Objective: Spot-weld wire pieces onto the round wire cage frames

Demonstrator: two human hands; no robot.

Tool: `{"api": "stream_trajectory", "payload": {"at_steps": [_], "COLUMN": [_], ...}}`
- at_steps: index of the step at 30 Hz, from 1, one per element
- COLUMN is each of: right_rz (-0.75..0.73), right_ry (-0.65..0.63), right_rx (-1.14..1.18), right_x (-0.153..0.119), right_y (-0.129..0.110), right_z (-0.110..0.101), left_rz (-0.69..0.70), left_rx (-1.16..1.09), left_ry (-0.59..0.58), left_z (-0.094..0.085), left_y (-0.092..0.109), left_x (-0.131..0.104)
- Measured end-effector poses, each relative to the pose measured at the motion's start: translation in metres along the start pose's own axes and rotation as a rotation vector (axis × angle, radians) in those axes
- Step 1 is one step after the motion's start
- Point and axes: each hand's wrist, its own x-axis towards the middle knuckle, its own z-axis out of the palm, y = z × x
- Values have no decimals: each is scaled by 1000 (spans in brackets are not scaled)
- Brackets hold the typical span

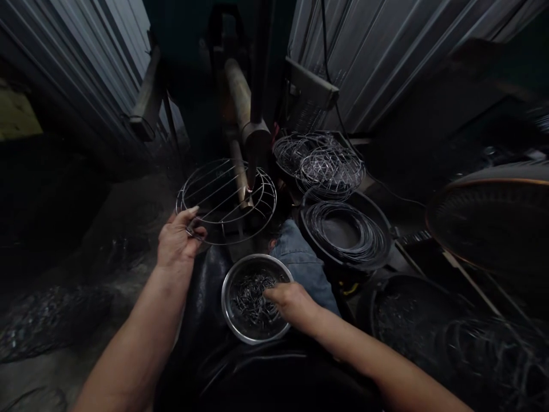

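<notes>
Left of centre, my left hand (176, 240) grips a round silvery wire frame (223, 222). Lower centre, my right hand (295, 304) dips into a round shiny metal bowl (225, 300) of grey wire pieces (251, 296); grasp: can't tell.

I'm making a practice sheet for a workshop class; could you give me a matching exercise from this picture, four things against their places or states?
1. Left hand
2. Right hand
3. Metal bowl
4. Wire coil

A. Silvery, containing short wire pieces
B. Lying in a black pan
C. Holding the edge of a round wire frame
D. Fingers dipped in among loose pieces

Pairs: 1-C, 2-D, 3-A, 4-B
</notes>
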Motion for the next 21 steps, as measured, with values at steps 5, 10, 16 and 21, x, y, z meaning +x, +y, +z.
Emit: {"api": "stream_trajectory", "payload": {"at_steps": [5, 10, 16, 21], "right_rz": [204, 288, 411, 401], "right_ry": [40, -75, -246, -313], "right_rx": [-52, -75, -128, -159], "right_x": [1, 21, 61, 72], "right_y": [1, -15, -32, -44], "right_z": [-17, -12, 27, 39], "left_rz": [57, 36, 83, 89], "left_rx": [-166, -203, -246, -265], "left_ry": [-2, 17, 20, 12], "left_z": [9, 15, 14, 10], "left_y": [-4, -12, -16, -17], "left_x": [-1, 0, -1, 0]}}
